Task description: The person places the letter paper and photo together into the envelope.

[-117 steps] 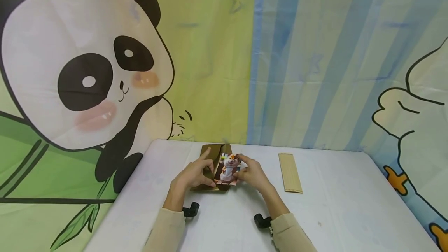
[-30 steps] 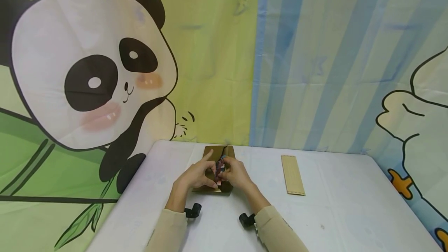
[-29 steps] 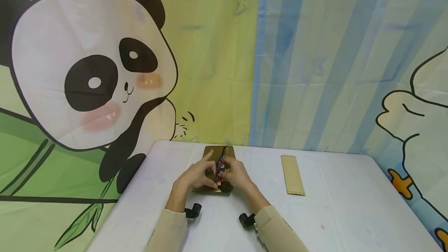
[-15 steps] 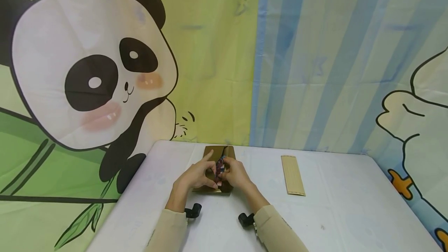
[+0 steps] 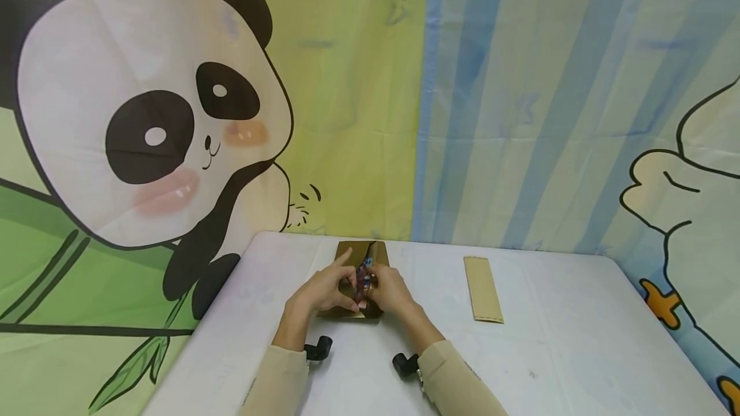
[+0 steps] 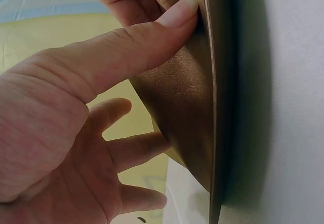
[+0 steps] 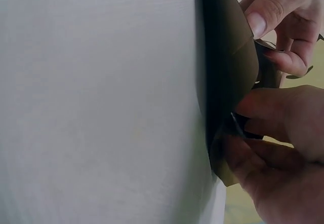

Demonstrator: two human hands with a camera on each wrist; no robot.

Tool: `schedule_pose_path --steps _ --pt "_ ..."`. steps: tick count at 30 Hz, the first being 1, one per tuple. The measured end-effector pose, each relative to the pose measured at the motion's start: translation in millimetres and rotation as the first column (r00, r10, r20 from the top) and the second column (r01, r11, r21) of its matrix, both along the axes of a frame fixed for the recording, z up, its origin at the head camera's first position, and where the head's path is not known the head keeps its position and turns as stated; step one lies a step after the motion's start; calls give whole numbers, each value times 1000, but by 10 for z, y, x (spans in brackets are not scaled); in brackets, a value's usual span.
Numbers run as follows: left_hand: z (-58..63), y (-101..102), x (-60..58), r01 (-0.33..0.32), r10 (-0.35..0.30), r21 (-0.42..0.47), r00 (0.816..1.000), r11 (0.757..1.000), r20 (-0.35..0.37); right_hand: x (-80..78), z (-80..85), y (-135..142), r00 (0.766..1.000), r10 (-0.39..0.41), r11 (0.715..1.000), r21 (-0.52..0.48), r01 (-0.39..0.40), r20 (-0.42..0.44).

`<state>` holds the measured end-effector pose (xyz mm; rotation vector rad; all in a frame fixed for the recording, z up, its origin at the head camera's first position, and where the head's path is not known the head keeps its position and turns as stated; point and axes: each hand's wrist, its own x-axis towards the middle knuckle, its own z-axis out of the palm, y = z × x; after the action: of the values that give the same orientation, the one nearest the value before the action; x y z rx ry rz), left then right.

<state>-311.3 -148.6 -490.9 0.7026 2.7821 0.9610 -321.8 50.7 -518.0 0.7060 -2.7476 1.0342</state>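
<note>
A brown paper envelope [image 5: 350, 250] lies on the white table, its near side lifted open. My left hand [image 5: 324, 289] pinches the envelope's edge between thumb and index finger; the other fingers spread out behind it in the left wrist view. Inside the opening sits a printed picture card [image 5: 362, 280], bent and partly hidden by the hands. My right hand [image 5: 393, 289] pinches this card at its right side. In the right wrist view, the fingers of the right hand [image 7: 283, 143] reach into the envelope's mouth [image 7: 240, 67], where a dark part of the card shows.
A flat tan cardboard strip [image 5: 484, 289] lies to the right of the hands on the white table [image 5: 555, 339]. Behind the table's back edge hangs a cartoon backdrop [image 5: 347, 114] with a panda. Each wrist wears a small black camera [image 5: 318, 348].
Earlier, the card faced up with its animal picture visible on the envelope's right side. It has since moved left into the opening and bent, the right hand moving left with it. The left hand stays put.
</note>
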Motion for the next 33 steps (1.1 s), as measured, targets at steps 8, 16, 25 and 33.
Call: schedule_pose_path --steps 8,16,25,33 --pt "-20 1 -15 -10 10 -10 1000 1000 -4 85 69 33 1000 12 998 64 -13 6" --pt "-23 5 -11 -12 12 0 1000 1000 -10 117 56 51 1000 22 988 154 -23 7" --pt "-19 10 -9 -13 13 -11 1000 1000 -15 155 50 114 998 14 989 148 -22 55" --pt "-26 16 -8 -8 8 -21 1000 1000 -2 191 64 233 998 -43 993 115 37 51"
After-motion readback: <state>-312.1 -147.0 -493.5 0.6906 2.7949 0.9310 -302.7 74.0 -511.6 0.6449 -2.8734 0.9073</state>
